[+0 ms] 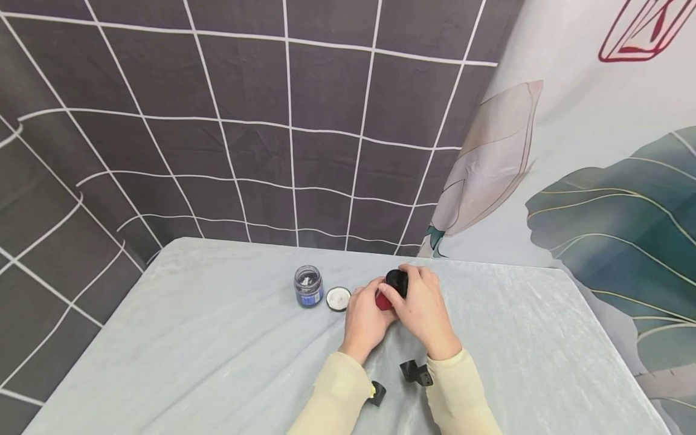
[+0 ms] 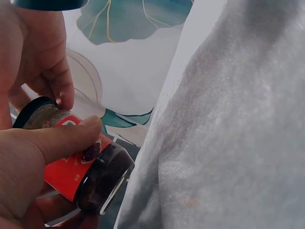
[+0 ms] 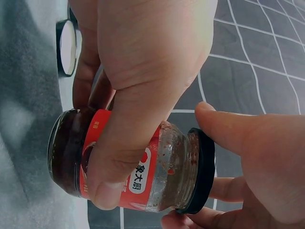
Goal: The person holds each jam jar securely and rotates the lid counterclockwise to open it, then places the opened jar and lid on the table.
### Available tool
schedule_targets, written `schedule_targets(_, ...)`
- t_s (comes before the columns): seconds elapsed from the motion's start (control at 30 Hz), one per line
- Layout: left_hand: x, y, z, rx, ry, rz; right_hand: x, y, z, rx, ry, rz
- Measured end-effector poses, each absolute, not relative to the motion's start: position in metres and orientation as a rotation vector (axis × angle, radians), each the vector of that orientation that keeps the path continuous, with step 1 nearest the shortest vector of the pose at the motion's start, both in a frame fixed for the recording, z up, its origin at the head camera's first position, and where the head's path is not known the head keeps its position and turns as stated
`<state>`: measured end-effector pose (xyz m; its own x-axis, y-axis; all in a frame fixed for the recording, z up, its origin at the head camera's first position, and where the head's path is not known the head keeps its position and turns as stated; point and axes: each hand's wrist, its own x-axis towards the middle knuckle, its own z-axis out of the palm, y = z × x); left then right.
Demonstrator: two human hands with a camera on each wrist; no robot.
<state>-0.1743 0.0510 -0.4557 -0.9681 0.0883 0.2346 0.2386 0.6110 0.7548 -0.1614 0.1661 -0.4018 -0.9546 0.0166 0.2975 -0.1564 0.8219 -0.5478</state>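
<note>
My left hand (image 1: 365, 317) grips a glass jar with a red label (image 3: 143, 191) round its body, the thumb lying across the label. The jar is tilted on its side, with dark contents in its base and red smears inside the clear shoulder. Over its mouth sits a black lid (image 3: 204, 171). My right hand (image 1: 426, 308) holds that lid by its rim, thumb on one side and fingers on the other. To the left stands an uncapped glass jar with a blue label (image 1: 308, 286). Between that jar and my left hand lies a loose lid (image 1: 338, 298), its white inside facing up.
A pale grey cloth covers the table (image 1: 217, 350). Behind it hangs a dark curtain with a white grid (image 1: 326, 157), and a leaf-patterned curtain (image 1: 598, 229) is at the right. Black wrist-camera mounts (image 1: 416, 373) stick out near both sleeves.
</note>
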Motion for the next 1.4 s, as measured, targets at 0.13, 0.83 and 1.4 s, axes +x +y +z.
schedule_targets(0.13,-0.1747,0.0506,-0.4541,-0.271,-2.664,-1.277,-0.1625,0.1656,-0.4017,0.103,-2.703,0.86)
schedule_targets(0.83,-0.1719,0.047,-0.452,-0.269,-2.621,-1.281,-0.1618,0.1612,-0.401,0.089,-2.679,0.849)
schedule_targets(1.4,-0.1718,0.0439,-0.4541,-0.286,-2.604,-1.26,-0.1601,0.1599,-0.4003,0.105,-2.681,0.836)
